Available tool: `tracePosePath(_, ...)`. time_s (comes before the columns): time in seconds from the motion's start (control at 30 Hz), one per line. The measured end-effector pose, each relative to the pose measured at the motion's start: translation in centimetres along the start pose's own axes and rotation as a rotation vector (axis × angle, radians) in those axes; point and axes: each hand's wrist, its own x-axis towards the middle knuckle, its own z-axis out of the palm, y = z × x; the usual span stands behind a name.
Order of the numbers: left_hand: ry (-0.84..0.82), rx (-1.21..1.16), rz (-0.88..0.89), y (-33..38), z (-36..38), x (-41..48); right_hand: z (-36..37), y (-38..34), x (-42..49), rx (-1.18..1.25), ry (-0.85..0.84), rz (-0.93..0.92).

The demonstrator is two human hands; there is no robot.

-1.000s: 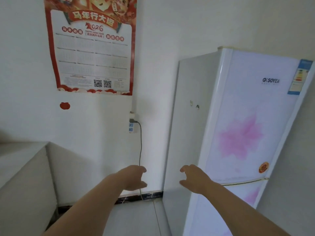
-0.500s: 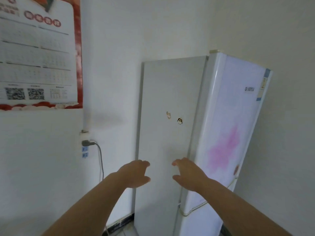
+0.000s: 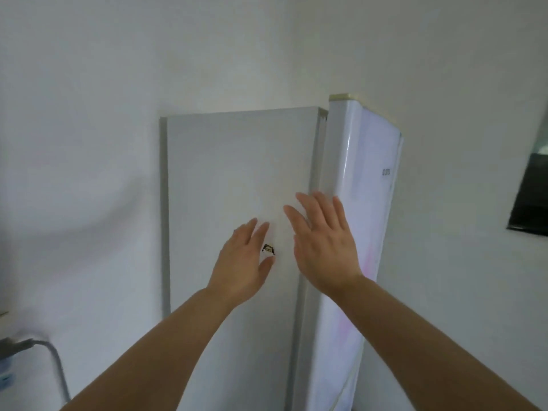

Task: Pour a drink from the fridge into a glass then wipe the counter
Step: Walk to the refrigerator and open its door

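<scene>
At fridge [image 3: 237, 179] side, near shut door [image 3: 367, 232]: hook right hand [image 3: 324, 247], fingers apart and empty, round door edge, pull steadily, keep left hand [image 3: 241, 271], likewise spread, clear of swing.

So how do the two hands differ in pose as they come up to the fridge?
The right hand is raised higher than the left hand, its fingers reaching the front edge of the fridge by the door. The left hand sits lower, in front of the grey side panel beside a small sticker. The right hand's fingers are spread wider. Both are open and empty.
</scene>
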Motion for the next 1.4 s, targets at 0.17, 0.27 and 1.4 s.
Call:
tracePosePath(0.17,0.102,-0.031,0.157,-0.6,1.9,4.6,2.1,1.5,1.5,-0.171,-0.069,0.054)
tracePosePath(0.27,0.193,-0.091,0.26,-0.9,3.7,6.4,2.7,1.7,1.6,-0.245,-0.084,0.068)
tracePosePath(1.4,0.455,-0.256,0.666,2.6,8.2,5.8,1.2,4.1,-4.8,-0.702,-0.559,0.444)
